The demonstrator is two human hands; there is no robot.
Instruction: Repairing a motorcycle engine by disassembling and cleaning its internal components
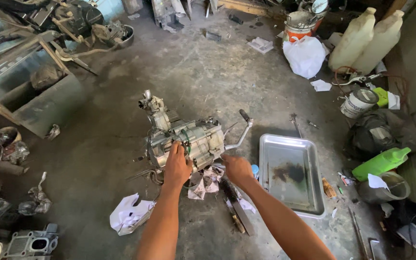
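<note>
Both hands [176,166] grip engine [188,139] from behind.

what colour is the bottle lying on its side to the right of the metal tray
Bright green bottle, beside the metal tray, clearest in the head view.

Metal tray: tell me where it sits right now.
In the head view the metal tray lies on the concrete floor right of centre, just right of the engine and the right hand, with a green bottle further right.
</note>
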